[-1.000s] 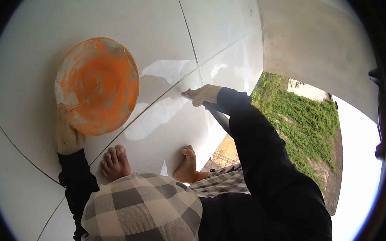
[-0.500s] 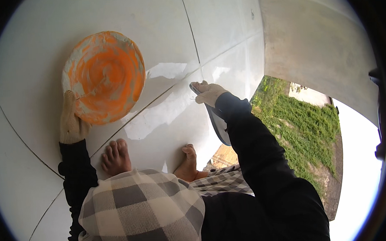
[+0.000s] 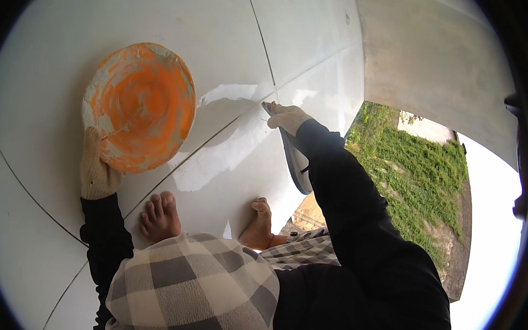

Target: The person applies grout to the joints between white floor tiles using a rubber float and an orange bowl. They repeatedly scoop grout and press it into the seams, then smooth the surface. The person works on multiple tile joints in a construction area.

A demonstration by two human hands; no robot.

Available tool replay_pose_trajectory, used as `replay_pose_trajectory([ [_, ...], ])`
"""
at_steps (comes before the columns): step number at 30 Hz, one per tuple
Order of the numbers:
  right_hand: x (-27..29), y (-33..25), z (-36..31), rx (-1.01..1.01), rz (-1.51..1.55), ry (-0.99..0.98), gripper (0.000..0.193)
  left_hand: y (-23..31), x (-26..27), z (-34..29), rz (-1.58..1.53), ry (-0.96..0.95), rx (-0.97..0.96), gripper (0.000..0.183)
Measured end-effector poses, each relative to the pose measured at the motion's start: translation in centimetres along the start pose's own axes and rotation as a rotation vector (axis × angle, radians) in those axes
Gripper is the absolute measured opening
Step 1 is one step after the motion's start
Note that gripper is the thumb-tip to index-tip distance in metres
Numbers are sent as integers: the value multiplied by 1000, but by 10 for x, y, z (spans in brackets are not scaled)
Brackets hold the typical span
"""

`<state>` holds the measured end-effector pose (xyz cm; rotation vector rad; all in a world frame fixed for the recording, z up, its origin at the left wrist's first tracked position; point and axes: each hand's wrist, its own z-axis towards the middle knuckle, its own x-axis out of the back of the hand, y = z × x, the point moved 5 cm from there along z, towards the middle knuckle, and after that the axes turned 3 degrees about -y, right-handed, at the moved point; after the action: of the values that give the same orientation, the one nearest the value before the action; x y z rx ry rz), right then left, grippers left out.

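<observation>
My left hand (image 3: 99,170), in a pale knitted glove, is closed on the lower left rim of a round orange plastic dish (image 3: 144,102). Grey-white paste is smeared over the dish, thickest around its rim. My right hand (image 3: 289,117), also gloved, grips one end of a dark-edged flip-flop (image 3: 294,163) with a grey sole. The flip-flop's other end points back toward my body, partly behind my sleeve. Beneath that hand lie large pale tiles (image 3: 305,31), with dark joints meeting close by.
My bare feet (image 3: 160,217) stand on the tiles below the dish. Shiny wet-looking patches (image 3: 215,149) lie between dish and flip-flop. A grey wall (image 3: 431,54) rises at the upper right. Beyond the tile edge on the right, green plants (image 3: 404,169) show lower down.
My right hand and the flip-flop have shifted slightly up in the picture. The orange dish has moved a little left with my left hand, and both grips stay the same.
</observation>
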<state>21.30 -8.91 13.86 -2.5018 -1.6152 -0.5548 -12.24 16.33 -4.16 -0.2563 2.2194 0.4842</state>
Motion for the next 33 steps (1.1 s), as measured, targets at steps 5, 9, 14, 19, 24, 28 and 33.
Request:
replay_pose_trajectory([
  [5,14,11,36,-151,258,149,12,0,1,1,1,-3,0,56],
  [9,-26,-87,-1,-132,633,113,52,-1,7,1,-15,10,-3,56],
  [14,-27,-113,-72,107,570,-388,83,0,9,-4,-33,-6,-43,56],
  [19,23,-12,-141,63,445,-145,90,25,-15,-23,42,-24,-161,56],
  [24,13,108,-171,-181,514,30,91,90,-59,-53,381,-77,-361,54],
  [28,-10,174,-121,-329,529,107,76,164,-102,-96,590,-126,-369,65],
  [33,18,180,-29,-305,487,396,62,244,-180,-200,874,-137,-214,67],
])
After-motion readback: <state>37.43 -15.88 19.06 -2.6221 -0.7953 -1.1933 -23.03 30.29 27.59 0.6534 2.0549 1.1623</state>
